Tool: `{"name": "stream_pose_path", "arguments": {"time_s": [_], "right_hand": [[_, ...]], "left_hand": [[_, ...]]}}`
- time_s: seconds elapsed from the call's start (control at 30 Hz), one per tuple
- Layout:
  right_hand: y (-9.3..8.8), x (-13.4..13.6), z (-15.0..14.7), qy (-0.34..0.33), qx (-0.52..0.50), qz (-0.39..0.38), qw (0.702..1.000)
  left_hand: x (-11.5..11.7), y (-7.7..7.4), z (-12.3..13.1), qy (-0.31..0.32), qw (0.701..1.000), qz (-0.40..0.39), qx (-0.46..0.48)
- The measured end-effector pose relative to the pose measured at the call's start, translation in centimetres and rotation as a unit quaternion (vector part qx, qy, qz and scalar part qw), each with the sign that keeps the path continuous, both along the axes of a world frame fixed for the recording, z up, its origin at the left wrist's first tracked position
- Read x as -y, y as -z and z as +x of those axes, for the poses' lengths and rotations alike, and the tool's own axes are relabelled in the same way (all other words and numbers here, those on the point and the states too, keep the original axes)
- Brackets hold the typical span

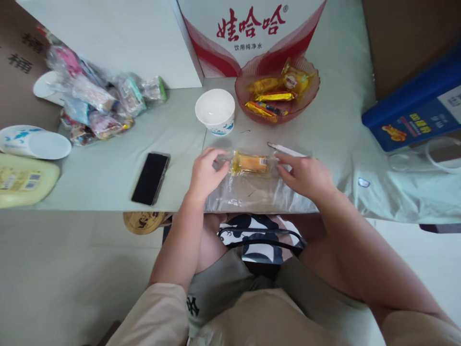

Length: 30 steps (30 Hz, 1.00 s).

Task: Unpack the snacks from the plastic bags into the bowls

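Observation:
A yellow wrapped snack [250, 164] with a white barcode label lies on a sheet of clear plastic [248, 194] near the table's front edge. My left hand [209, 174] is on its left side, thumb and forefinger curled at the edge of the clear film. On the opposite side my right hand [304, 175] has its fingertips together at the film's right edge. Just behind the right fingers is a slim white tool [286, 149] with a dark tip, partly covered by that hand. A white paper bowl [215, 113] stands upright behind the snack.
A pink ribbed bowl [306, 98] holds several yellow-wrapped snacks. Left are a black phone [150, 179], a pile of wrapped snacks [95, 98], a tipped paper cup [46, 144] and a pale yellow bottle [27, 180]. Boxes stand behind; a blue box [414, 125] is right.

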State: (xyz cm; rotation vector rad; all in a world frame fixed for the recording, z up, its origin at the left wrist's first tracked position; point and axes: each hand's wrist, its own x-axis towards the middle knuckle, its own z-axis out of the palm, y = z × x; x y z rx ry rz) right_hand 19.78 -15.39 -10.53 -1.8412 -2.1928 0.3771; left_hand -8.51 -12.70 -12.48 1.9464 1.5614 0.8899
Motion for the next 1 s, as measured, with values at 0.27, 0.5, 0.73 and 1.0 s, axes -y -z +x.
{"name": "stream_pose_path", "arguments": {"time_s": [0.27,0.5,0.73,1.0], "right_hand": [[-0.4,0.2,-1.4,-0.057,-0.183,0.030,0.981],[-0.3,0.5,-1.6,-0.130,-0.079,-0.137,0.979],[0.5,-0.4,-1.0,-0.094,-0.178,-0.004,0.979],[2.4,-0.3,-1.6,-0.160,-0.193,0.034,0.967]], "left_hand": [[-0.1,-0.1,0.0,0.183,0.976,-0.080,-0.082],[0.6,-0.4,0.4,0.166,0.979,-0.108,-0.055],[0.4,-0.5,0.4,0.114,0.986,-0.121,0.030],[0.4,-0.3,1.9,0.059,0.908,-0.244,0.336]]}}
